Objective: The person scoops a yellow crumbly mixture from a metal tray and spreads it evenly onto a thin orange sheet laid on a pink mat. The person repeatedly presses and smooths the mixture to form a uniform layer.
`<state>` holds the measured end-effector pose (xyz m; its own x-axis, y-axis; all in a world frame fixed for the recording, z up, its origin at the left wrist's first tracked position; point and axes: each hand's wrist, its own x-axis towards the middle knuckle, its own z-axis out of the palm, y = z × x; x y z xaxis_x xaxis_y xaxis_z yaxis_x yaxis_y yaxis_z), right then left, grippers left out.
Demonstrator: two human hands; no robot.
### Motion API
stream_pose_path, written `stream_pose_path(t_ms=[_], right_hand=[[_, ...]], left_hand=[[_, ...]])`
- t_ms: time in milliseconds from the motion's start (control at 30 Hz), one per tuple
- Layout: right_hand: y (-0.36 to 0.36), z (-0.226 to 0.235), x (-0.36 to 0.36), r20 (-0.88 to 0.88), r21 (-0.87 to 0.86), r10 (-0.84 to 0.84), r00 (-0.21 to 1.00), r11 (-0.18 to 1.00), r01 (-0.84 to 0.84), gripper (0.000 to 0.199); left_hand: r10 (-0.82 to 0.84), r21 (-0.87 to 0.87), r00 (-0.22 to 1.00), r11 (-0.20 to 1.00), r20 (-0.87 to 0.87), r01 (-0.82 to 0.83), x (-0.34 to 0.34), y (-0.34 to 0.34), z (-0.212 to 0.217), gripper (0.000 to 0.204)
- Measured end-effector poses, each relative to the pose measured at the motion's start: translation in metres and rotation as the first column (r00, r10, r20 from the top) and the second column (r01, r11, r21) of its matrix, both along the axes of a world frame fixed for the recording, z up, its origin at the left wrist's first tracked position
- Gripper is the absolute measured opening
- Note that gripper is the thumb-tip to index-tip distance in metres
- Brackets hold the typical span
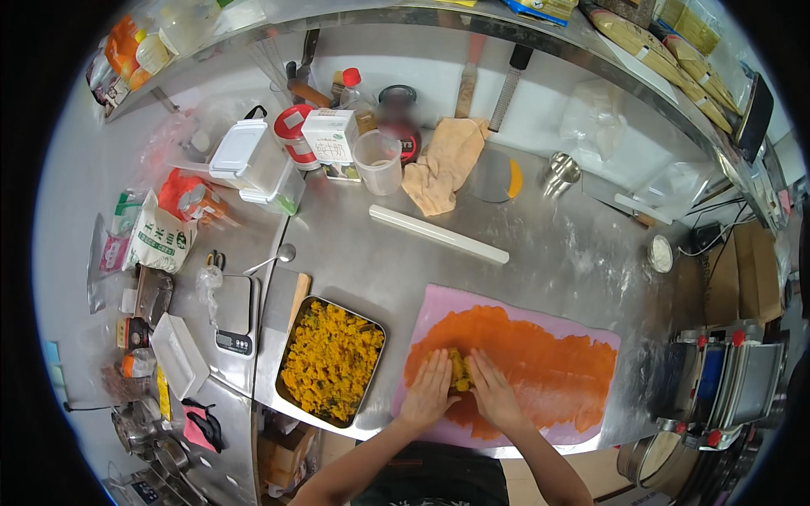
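Note:
An orange dough sheet (540, 371) with ragged edges lies on a pink mat (439, 308) at the front right of the steel table. On its left part sits a small mound of yellow filling (460, 369). My left hand (429, 388) presses against the mound's left side, fingers straight and close together. From the other side my right hand (494, 388) cups the mound in the same way, so it is squeezed between both hands. The hands partly cover the filling. Left of the mat stands a rectangular metal tray (384, 337) full of crumbly yellow filling with dark bits.
A white rolling pin (439, 234) lies behind the mat. A wooden-handled scraper (299, 299) is by the tray, and a kitchen scale (234, 312) stands farther left. Containers, a milk carton (331, 139) and a tan cloth (443, 164) line the back. A roller machine (721, 379) stands right.

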<state>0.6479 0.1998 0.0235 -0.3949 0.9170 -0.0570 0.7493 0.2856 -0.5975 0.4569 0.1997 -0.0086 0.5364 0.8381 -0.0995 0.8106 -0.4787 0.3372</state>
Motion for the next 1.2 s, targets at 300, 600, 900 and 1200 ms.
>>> stream_pose_path(t_ms=[300, 600, 900, 1200], right_hand=[[0.007, -0.002, -0.007, 0.136, 0.113, 0.051, 0.989, 0.991, -0.067, 0.058], [0.008, 0.003, 0.002, -0.024, 0.019, 0.065, 0.998, 0.998, -0.064, 0.066], [-0.005, -0.013, 0.009, 0.093, 0.106, 0.1, 0.991, 0.988, -0.109, 0.07], [-0.016, -0.001, 0.013, -0.268, -0.14, -0.213, 0.94, 0.974, 0.181, 0.07]], left_hand=[[-0.049, -0.04, 0.997, 0.998, 0.064, 0.051, -0.013, 0.015, 0.011, 0.101], [-0.126, 0.005, 0.992, 0.992, 0.022, 0.126, -0.015, 0.026, 0.012, 0.105], [-0.164, -0.09, 0.985, 0.983, -0.05, 0.159, 0.017, 0.013, 0.011, 0.115], [-0.154, -0.076, 0.975, 0.983, 0.163, 0.168, 0.016, 0.023, 0.015, 0.113]])
